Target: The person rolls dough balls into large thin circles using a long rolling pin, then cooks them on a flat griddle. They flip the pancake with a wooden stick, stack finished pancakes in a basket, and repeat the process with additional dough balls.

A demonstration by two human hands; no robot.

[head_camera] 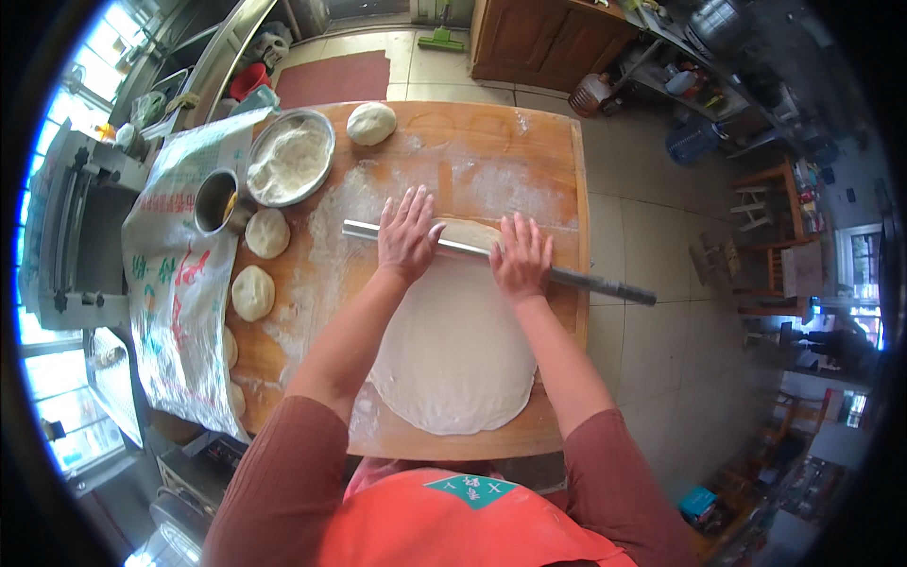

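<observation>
A large flattened sheet of dough (457,347) lies on the floured wooden board (567,170). Across its far part rests a long metal rolling rod (361,229), slightly slanted, its right end sticking out past the board's edge. My left hand (407,237) lies on the rod left of centre, fingers stretched forward. Further right, my right hand (523,256) rests on the same rod with its fingers extended. Both palms press from above; neither hand's fingers wrap around it. A narrow strip of dough shows beyond the rod.
Several dough balls (254,293) line the board's left side; another dough ball (371,123) sits at the far edge. A metal bowl of flour (290,157) stands beside a metal cup (220,204). A printed plastic sack (181,283) covers the left edge, near a metal machine (85,234).
</observation>
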